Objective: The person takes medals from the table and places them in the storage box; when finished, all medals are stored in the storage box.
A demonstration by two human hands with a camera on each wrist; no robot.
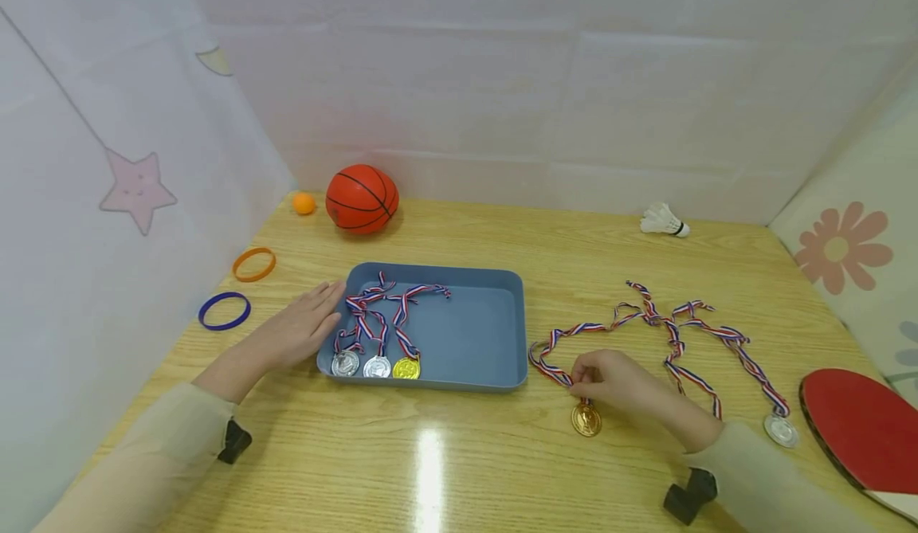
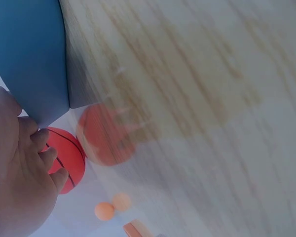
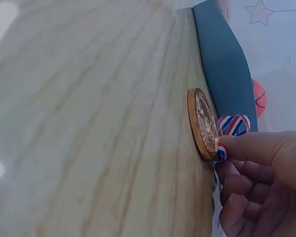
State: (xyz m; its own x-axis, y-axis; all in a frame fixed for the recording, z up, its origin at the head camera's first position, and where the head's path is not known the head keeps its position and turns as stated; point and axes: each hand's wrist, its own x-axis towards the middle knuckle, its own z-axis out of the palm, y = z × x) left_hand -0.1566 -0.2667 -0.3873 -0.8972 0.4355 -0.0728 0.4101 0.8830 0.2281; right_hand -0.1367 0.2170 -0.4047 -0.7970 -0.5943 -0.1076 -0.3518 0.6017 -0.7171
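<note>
A blue tray (image 1: 473,334) sits mid-table with three medals in its left part: two silver ones (image 1: 346,363) and a gold one (image 1: 406,368), their striped ribbons trailing back. My left hand (image 1: 304,326) lies flat with straight fingers against the tray's left wall (image 2: 34,59). My right hand (image 1: 610,380) pinches the striped ribbon (image 3: 233,124) just above a gold medal (image 1: 586,419) lying on the table right of the tray; the same medal (image 3: 203,123) shows edge-on in the right wrist view. Another silver medal (image 1: 780,431) with its ribbon lies further right.
A basketball (image 1: 362,198) and a small orange ball (image 1: 304,203) stand at the back left. Orange (image 1: 254,264) and blue (image 1: 225,311) rings lie at the left. A shuttlecock (image 1: 664,221) is at the back right, a red paddle (image 1: 864,429) at the right edge.
</note>
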